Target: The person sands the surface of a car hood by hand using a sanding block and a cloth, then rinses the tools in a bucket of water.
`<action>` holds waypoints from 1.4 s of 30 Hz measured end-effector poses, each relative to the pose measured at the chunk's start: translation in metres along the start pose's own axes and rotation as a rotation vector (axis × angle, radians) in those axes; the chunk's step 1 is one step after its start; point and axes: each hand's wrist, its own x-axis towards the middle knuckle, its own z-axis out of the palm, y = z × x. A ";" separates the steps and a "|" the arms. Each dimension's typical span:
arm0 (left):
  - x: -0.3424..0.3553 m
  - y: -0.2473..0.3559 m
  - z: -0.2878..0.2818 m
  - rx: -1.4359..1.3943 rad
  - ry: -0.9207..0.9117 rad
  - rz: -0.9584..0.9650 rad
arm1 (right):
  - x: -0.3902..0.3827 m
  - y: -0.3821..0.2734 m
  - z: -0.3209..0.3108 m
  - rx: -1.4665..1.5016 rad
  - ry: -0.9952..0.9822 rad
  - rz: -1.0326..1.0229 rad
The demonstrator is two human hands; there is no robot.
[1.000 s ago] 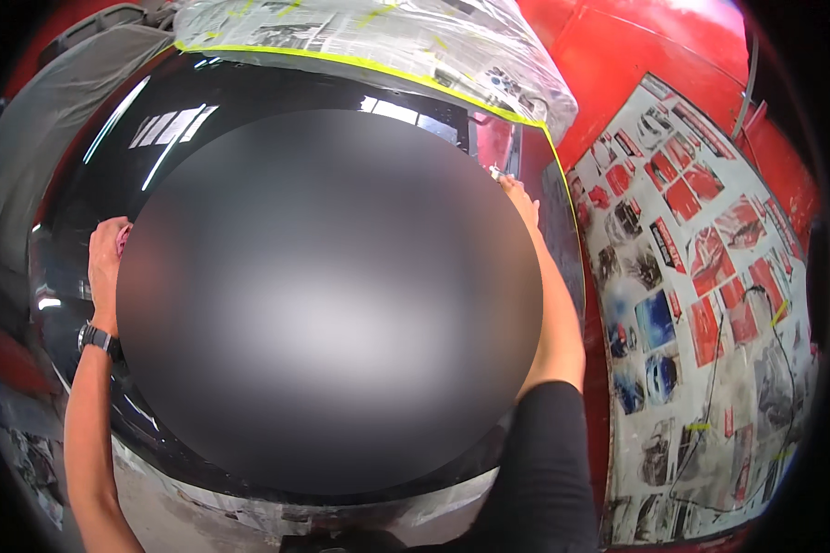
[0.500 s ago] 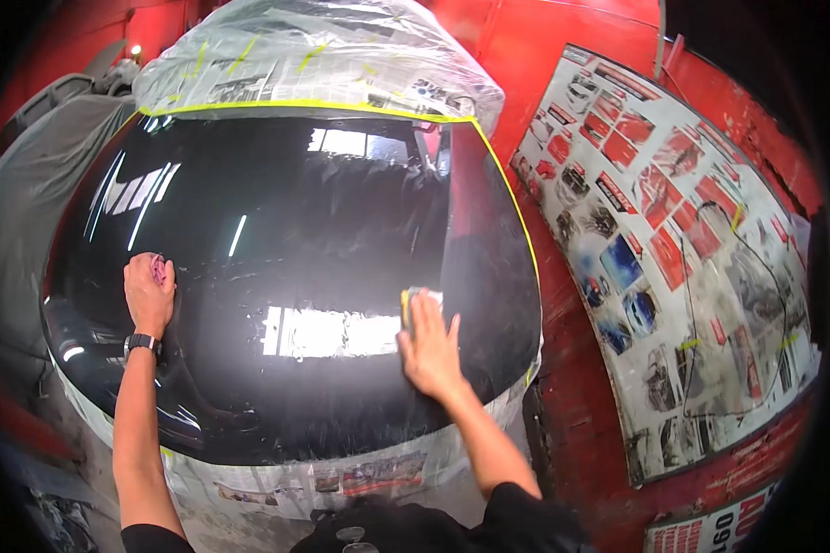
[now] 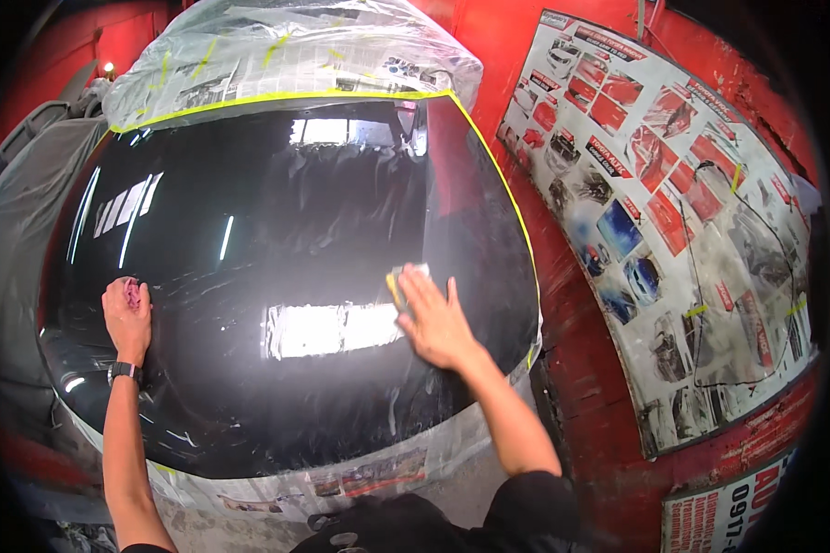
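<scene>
A glossy black car panel [image 3: 304,221] fills the middle of the view, bordered by yellow masking tape. My left hand [image 3: 129,313] is closed round a crumpled pink cloth [image 3: 132,295], resting on the panel's left part. On the right part, my right hand [image 3: 433,318] presses a small yellow-and-light pad [image 3: 393,284] against the glossy surface, fingers extended over it and hiding most of it. Pale wet-looking streaks and bright reflections mark the paint.
Crumpled plastic and newspaper masking [image 3: 304,51] covers the area beyond the panel. A grey covered object [image 3: 9,221] stands at left. A large photo board [image 3: 655,212] leans on the red wall [image 3: 498,46] at right, with another sign [image 3: 710,516] below.
Since a second ago my right hand has come back from near the panel's far right to its nearer middle right. My left hand has moved toward the near edge, cloth still held.
</scene>
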 end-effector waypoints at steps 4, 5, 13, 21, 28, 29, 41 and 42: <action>0.000 0.000 0.006 0.003 -0.007 -0.035 | 0.101 0.095 -0.014 0.066 0.004 0.010; 0.000 0.002 0.005 0.003 -0.025 -0.043 | 0.128 0.118 -0.015 0.067 -0.002 0.010; -0.002 -0.011 0.006 -0.035 -0.048 -0.169 | 0.326 0.223 -0.010 0.006 -0.013 0.205; -0.006 -0.014 0.004 -0.013 -0.025 -0.163 | 0.361 0.225 -0.009 0.044 0.021 0.270; 0.001 -0.004 0.006 0.014 -0.019 -0.088 | 0.297 0.188 -0.009 0.007 0.012 0.270; 0.000 -0.004 0.006 -0.001 -0.023 -0.100 | 0.282 0.177 -0.005 -0.012 0.036 0.257; -0.001 -0.004 0.005 0.046 0.023 0.048 | -0.010 -0.054 0.032 0.082 0.278 0.241; 0.000 -0.009 0.003 0.042 0.030 0.044 | -0.035 -0.079 0.038 0.129 0.274 0.246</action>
